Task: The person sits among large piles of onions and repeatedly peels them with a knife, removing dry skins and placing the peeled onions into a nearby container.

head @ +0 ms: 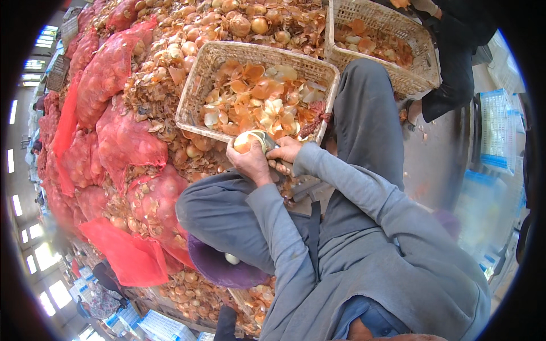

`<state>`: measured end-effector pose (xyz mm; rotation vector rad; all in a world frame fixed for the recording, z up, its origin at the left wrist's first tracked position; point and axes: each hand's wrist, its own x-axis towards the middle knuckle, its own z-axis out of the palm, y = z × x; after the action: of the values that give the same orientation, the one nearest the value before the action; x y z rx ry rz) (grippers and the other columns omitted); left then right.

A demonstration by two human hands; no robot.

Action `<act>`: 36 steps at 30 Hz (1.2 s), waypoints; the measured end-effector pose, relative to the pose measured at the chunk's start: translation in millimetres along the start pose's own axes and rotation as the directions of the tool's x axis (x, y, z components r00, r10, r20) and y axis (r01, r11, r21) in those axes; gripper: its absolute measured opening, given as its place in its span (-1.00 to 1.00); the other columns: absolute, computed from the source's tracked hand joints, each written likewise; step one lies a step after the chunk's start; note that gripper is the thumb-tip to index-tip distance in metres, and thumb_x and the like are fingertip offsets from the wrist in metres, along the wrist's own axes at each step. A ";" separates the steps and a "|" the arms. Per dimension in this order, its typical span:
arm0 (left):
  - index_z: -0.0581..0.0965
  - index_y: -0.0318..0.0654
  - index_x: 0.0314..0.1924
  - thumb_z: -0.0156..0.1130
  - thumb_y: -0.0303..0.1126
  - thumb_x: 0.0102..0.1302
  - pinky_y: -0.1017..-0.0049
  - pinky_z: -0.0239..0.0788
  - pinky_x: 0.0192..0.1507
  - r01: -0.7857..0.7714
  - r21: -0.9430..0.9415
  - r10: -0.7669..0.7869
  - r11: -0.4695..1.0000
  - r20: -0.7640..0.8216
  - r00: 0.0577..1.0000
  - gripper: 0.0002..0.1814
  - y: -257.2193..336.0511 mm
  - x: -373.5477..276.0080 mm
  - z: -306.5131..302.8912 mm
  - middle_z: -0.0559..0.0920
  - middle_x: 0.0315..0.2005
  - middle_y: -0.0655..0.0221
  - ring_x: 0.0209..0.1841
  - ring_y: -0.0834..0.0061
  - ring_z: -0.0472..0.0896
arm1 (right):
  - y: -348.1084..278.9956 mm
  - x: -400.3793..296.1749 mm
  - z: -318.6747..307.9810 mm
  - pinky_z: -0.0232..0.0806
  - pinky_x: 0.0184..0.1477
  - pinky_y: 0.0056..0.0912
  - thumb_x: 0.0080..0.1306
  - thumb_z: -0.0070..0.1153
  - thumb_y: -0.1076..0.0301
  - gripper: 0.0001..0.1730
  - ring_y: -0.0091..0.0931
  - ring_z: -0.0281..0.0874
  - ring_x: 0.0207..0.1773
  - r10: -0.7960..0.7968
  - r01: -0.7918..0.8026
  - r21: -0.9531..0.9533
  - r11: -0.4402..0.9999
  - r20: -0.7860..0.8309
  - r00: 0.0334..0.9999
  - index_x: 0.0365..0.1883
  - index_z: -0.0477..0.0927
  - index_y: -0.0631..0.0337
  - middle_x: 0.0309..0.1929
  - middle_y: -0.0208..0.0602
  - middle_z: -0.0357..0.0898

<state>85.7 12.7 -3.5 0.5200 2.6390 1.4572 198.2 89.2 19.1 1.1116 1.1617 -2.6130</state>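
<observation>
My left hand grips a partly peeled onion above the near rim of a white plastic crate. Orange skin remains on the onion's left side, and its right side is pale. In my right hand is a metal blade, probably a knife, held against the onion's right side. The fingers cover much of its handle. Loose onion skins fill the crate's lower part, with a bunched red net near its right corner.
Red net sacks of onions lie left, beside piled loose onions and skins. A purple bucket holding a white peeled onion stands by my left thigh. Another crate stands upper right, near a person's dark-trousered leg.
</observation>
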 end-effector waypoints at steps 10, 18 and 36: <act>0.47 -0.38 0.25 0.40 -0.55 0.14 0.35 0.49 0.22 0.116 -0.498 -0.009 0.859 0.211 0.977 -0.38 24.7 -5.5 -24.1 0.58 0.09 0.17 0.11 0.29 0.60 | -27.4 -59.3 -11.9 0.17 -0.75 -0.45 0.48 0.14 0.40 -0.81 -0.58 0.36 -0.77 -0.080 0.069 0.107 0.992 0.096 0.992 -0.09 0.57 0.38 -0.52 -0.28 0.57; 0.44 -0.39 0.24 0.34 -0.56 0.25 0.33 0.58 0.16 0.277 -0.667 -0.146 0.691 0.247 0.958 -0.45 10.6 -5.7 -25.1 0.58 0.07 0.19 0.05 0.32 0.63 | -28.6 -113.2 10.8 0.48 -0.36 0.03 0.34 0.17 0.41 -0.82 0.03 0.66 -0.40 -0.670 0.210 -0.970 0.121 0.076 0.738 -0.15 0.56 0.33 -0.47 0.15 0.62; 0.41 -0.43 0.27 0.68 0.01 0.06 0.28 0.59 0.19 0.368 -0.778 -0.104 0.509 0.368 0.924 -0.05 26.6 -10.4 -22.3 0.62 0.08 0.13 0.09 0.26 0.66 | -38.2 -38.8 13.6 0.43 -0.04 -0.05 0.46 0.19 0.27 -0.68 0.02 0.56 -0.05 -0.780 0.439 -0.843 0.312 0.036 0.625 -0.01 0.56 0.35 -0.15 0.08 0.53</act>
<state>97.0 4.3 29.8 0.1947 1.4068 2.0939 205.8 99.0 73.8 1.0497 2.9993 -1.6357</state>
